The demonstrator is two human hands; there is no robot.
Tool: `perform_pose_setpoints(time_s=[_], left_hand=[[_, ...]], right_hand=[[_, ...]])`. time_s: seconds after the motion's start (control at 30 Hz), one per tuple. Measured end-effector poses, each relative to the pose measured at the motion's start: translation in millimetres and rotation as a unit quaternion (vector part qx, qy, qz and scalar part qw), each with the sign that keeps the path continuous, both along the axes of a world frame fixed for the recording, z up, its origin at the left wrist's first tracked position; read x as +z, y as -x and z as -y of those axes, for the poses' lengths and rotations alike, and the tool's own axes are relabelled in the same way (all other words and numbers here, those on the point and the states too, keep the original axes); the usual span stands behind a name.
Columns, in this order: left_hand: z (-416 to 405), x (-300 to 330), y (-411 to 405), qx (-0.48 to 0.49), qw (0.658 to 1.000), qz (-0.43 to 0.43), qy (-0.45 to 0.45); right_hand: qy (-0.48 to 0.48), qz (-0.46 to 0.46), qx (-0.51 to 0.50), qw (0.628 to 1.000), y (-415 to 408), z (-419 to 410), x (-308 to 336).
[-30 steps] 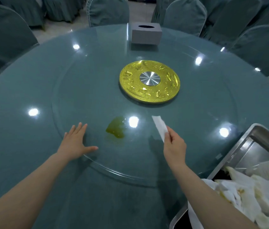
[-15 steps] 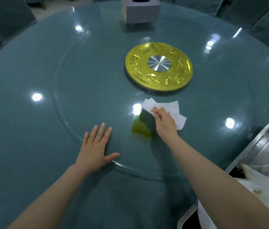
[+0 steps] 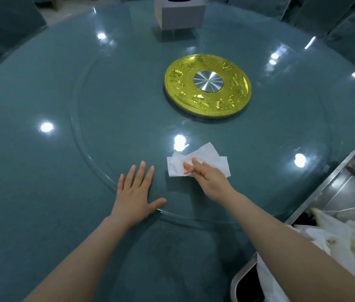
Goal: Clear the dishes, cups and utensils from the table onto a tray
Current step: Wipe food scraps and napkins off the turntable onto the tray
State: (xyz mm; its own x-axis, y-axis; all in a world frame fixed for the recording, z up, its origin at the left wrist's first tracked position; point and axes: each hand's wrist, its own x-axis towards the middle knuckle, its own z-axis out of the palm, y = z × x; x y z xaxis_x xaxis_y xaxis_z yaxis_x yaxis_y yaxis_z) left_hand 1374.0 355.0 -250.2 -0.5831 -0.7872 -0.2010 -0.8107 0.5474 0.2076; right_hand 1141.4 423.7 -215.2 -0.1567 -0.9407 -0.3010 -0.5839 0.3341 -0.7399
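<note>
A white paper napkin (image 3: 213, 159) lies spread on the glass turntable (image 3: 111, 118) near its front edge. My right hand (image 3: 207, 177) presses down on the napkin with straight fingers. The green spill seen earlier is hidden under the napkin. My left hand (image 3: 136, 192) lies flat with spread fingers on the glass, just left of the napkin. A steel tray (image 3: 346, 171) stands at the lower right and holds crumpled white napkins (image 3: 346, 234).
A gold disc with a silver hub (image 3: 208, 85) marks the turntable's centre. A grey tissue box (image 3: 180, 13) stands at the far side. Chairs in teal covers ring the round table (image 3: 19, 192).
My right hand brought the napkin down over the green spill and dragged it toward me. My left hand stayed flat on the glass. The view moved closer to the table.
</note>
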Motion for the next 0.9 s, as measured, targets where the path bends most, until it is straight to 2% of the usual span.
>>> perform_pose_setpoints(time_s=[0.13, 0.23, 0.37, 0.43, 0.47, 0.6, 0.7, 0.83, 0.9], left_hand=[[-6, 3, 4, 0.006, 1.0, -0.01, -0.001], [-10, 6, 6, 0.005, 1.0, -0.024, -0.003], [-10, 10, 5, -0.011, 0.999, -0.036, -0.002], [-10, 13, 5, -0.018, 0.999, -0.047, -0.004], [-11, 14, 5, -0.022, 0.998, -0.053, -0.006], [-18, 19, 8, -0.037, 0.996, -0.072, -0.02], [-23, 23, 11, -0.05, 0.995, -0.081, -0.04], [-15, 33, 11, -0.031, 0.971, -0.185, -0.147], [-11, 38, 9, 0.012, 0.958, -0.229, -0.169]], right_hand=[[-0.005, 0.021, -0.024, 0.999, 1, -39, 5], [0.071, 0.08, -0.166, 0.98, 4, -57, 18], [0.188, 0.072, -0.424, 0.883, 17, -65, 29], [0.197, 0.043, -0.494, 0.846, 27, -66, 29], [0.191, 0.034, -0.508, 0.839, 29, -66, 27], [0.108, -0.002, -0.5, 0.859, 23, -56, 15], [0.088, -0.024, -0.474, 0.876, 8, -42, 7], [0.086, 0.001, -0.431, 0.898, -19, -13, 2], [0.061, -0.03, -0.391, 0.918, -29, 3, 0]])
